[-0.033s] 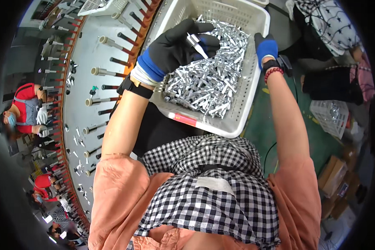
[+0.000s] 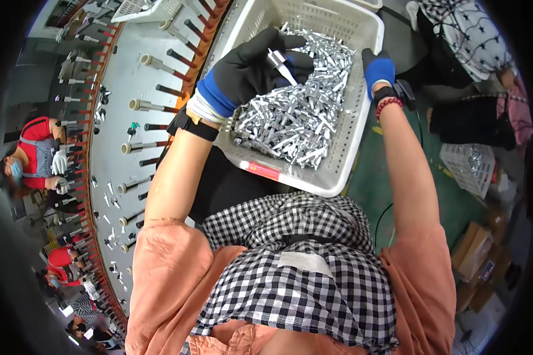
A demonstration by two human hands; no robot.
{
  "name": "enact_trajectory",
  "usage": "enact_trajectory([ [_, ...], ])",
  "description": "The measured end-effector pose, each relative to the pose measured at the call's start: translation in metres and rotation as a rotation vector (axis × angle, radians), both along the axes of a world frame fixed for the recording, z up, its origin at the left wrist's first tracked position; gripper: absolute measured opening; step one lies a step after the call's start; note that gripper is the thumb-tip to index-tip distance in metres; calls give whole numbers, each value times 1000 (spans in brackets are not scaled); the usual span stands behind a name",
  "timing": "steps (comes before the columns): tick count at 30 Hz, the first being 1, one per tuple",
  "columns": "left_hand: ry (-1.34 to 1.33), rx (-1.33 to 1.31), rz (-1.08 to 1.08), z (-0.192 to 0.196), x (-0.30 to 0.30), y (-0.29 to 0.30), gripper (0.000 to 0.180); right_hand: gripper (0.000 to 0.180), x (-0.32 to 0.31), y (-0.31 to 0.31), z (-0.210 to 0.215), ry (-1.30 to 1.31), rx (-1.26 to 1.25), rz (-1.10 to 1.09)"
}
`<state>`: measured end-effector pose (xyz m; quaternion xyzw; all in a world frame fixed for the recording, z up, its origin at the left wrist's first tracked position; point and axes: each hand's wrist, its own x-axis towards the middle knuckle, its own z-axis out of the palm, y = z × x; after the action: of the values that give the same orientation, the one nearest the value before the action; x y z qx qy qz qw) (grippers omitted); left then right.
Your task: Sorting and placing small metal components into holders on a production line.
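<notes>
A white plastic crate (image 2: 320,188) with slotted walls stands in front of me, heaped with small silver metal pins (image 2: 299,121). My left hand (image 2: 238,74), in a black glove with a blue cuff, is held above its left side, palm partly up. One silver metal pin (image 2: 283,67) with a thicker end and a slim tapered tip rests in its curled fingers. At the crate's far right edge, my right hand (image 2: 378,66), gloved the same way, is closed over the rim; its fingertips are hidden.
Left of the crate runs a grey worktable (image 2: 114,77) with a row of dark and beige-headed rods (image 2: 154,106) along its edge and loose metal parts. People in red work across it. At right are a smaller white basket (image 2: 468,165), cardboard boxes (image 2: 472,251) and another person's dark-clothed legs.
</notes>
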<state>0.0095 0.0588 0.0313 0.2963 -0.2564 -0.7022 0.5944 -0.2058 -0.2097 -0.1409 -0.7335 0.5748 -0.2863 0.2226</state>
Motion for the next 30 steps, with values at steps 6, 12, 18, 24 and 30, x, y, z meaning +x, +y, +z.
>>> enact_trajectory([
  [6,-180,120,119,-4,-4,0,67,54,-8,-9,-6,43,-31,30],
  [12,-277,78,117,-8,-1,-3,74,50,-6,-7,5,-18,61,-26],
  [18,-58,-101,-54,11,-13,-2,83,46,-1,10,27,-66,48,19],
  [24,-656,-408,94,19,-14,-8,77,39,-2,100,84,-575,50,366],
  [30,-861,-445,189,19,-6,-2,67,49,2,202,165,-1067,829,758],
])
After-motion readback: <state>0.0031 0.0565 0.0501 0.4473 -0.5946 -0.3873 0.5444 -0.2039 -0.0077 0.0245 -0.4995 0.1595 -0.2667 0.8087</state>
